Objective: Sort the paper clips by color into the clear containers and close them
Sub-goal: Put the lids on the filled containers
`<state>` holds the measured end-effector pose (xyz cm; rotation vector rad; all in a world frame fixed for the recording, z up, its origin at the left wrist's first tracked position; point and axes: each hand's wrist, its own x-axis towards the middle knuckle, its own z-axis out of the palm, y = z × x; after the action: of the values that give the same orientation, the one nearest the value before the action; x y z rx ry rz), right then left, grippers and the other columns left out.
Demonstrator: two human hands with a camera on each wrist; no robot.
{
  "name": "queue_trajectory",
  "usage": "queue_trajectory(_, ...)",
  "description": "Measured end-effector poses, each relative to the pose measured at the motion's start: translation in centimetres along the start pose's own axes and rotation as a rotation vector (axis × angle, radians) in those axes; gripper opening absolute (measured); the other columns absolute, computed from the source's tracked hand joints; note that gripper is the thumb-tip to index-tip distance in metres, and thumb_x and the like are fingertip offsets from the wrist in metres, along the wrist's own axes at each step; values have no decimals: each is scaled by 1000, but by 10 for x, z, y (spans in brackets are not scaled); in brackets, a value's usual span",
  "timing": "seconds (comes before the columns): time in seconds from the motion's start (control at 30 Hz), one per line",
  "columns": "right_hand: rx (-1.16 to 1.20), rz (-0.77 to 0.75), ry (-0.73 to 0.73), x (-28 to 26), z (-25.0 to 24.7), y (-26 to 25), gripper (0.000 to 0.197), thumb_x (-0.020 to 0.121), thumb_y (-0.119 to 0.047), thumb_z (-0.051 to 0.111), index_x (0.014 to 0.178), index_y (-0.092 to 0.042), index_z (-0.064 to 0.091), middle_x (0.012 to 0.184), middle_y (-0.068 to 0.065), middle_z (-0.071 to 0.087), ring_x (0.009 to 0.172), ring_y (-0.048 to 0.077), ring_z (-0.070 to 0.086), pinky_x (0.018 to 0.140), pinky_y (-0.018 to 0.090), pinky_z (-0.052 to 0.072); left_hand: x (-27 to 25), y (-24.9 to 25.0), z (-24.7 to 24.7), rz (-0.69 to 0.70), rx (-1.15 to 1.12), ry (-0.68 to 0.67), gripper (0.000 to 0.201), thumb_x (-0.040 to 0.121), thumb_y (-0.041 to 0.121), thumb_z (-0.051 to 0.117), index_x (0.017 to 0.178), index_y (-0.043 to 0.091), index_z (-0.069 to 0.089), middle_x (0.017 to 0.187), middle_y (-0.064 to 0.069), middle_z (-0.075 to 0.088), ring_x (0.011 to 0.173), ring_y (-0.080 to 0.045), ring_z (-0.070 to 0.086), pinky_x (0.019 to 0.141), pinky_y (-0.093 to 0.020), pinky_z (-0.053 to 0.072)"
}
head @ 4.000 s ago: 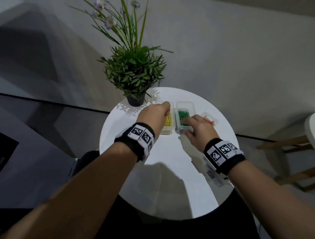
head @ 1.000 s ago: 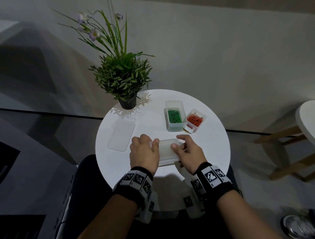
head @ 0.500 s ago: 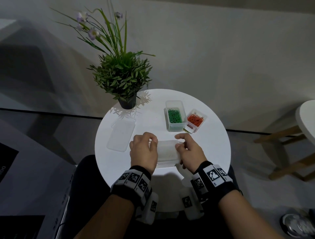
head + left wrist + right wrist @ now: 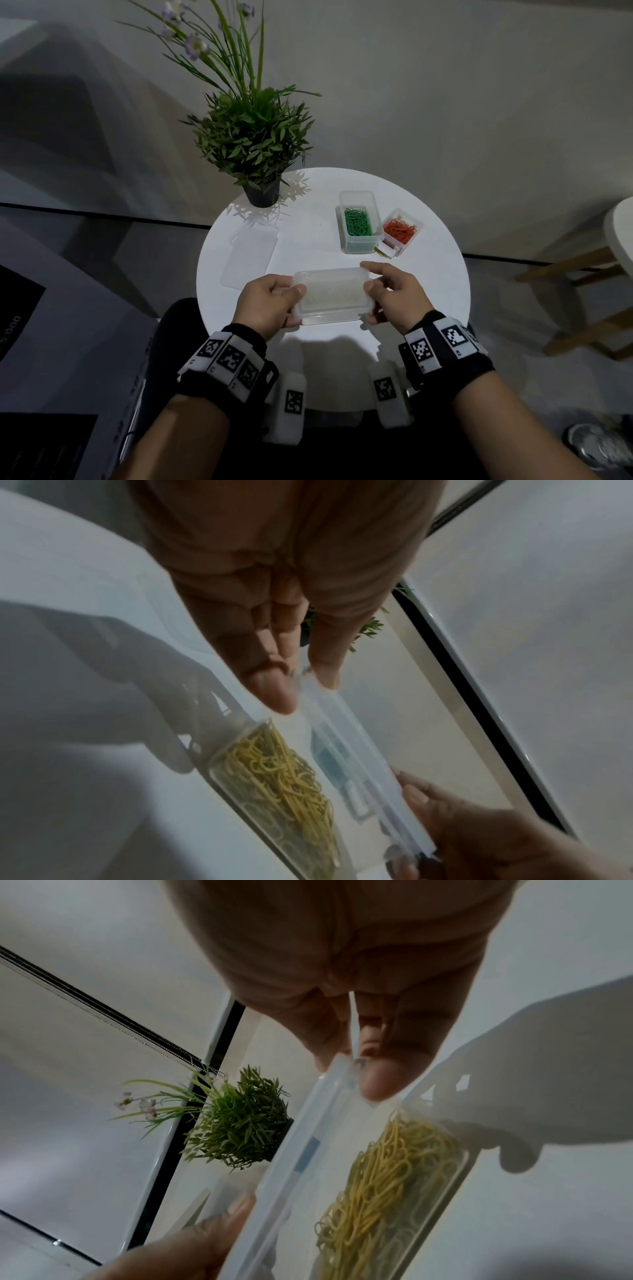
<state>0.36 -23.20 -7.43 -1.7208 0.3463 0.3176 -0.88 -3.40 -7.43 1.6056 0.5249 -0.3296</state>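
Lidded clear container [image 4: 333, 296] gripped at both short ends, near edge of round white table [image 4: 308, 246], held just above tabletop per wrist views. Left hand [image 4: 265, 303] clamped on left end, thumb on lid [image 4: 363, 775], fingers curled under. Right hand [image 4: 394, 297] clamped on right end, thumb and fingers pinching lid rim. Yellow paper clips [image 4: 383, 1183] heaped inside, seen through clear wall in both wrist views; also [image 4: 284, 772]. Lid seated on top; whether fully snapped, cannot tell. Beyond held container and to its right: open container with green clips [image 4: 358, 222], touching smaller open container with orange clips [image 4: 400, 230] on its right side. Loose clear lid [image 4: 251, 255] flat on table, left of held container and farther back. Potted plant [image 4: 255, 150] at far left edge of table, behind loose lid. Wooden stool [image 4: 596, 274] well right of held container, off the table.
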Motion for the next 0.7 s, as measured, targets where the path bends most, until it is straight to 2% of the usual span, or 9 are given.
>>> queue_trajectory(0.1,-29,-19,33,1,2,2,28,94,2,46,112,-14,61,74,6,46,42,24,46,43,33,50,3,-3,-1,-50,-53,-5,16,86,12,70,87,1,59,65,-7,54,45,-16,55,74,-46,59)
queue_trajectory(0.2,-73,-41,68,3,5,2,27,92,5,45,105,-12,62,67,5,45,35,19,43,34,23,40,5,-3,-3,-123,-104,-35,18,85,14,70,78,7,55,55,-5,52,44,-16,53,72,-42,58)
queue_trajectory(0.3,-79,-27,55,7,4,-1,28,89,8,44,101,-11,62,63,5,43,29,12,40,31,18,34,7,0,-4,-145,-53,-51,21,85,15,70,73,11,52,56,-6,52,45,-17,52,59,-31,57)
queue_trajectory(0.47,-161,11,29,15,1,-7,25,87,2,49,97,-15,63,67,4,53,47,18,49,38,23,41,10,8,-3,-103,58,-53,27,90,29,62,73,13,49,61,-9,54,50,-27,62,64,-38,55)
queue_trajectory(0.53,-134,62,22,17,3,-8,14,91,-9,52,94,-15,64,70,5,56,50,22,53,43,29,49,11,8,-3,-49,93,-37,31,92,31,61,72,12,47,61,-10,54,56,-31,65,62,-37,54)
queue_trajectory(0.6,-101,103,19,18,6,-7,17,95,-21,53,82,-14,62,69,6,56,52,26,54,48,38,53,11,8,-5,-37,89,-44,28,93,26,61,73,11,48,63,-10,53,59,-31,64,58,-36,56)
queue_trajectory(0.67,-93,73,43,23,9,-4,24,94,-16,53,71,-15,58,68,2,55,58,24,54,46,34,53,9,8,-5,-65,47,-81,25,93,20,60,74,9,48,63,-9,51,59,-27,58,53,-35,58)
queue_trajectory(0.7,-117,42,66,27,10,-3,27,93,-11,52,67,-16,56,68,0,55,62,22,54,48,30,50,9,8,-6,-76,31,-98,25,94,18,59,74,9,47,63,-9,49,57,-25,55,51,-34,59)
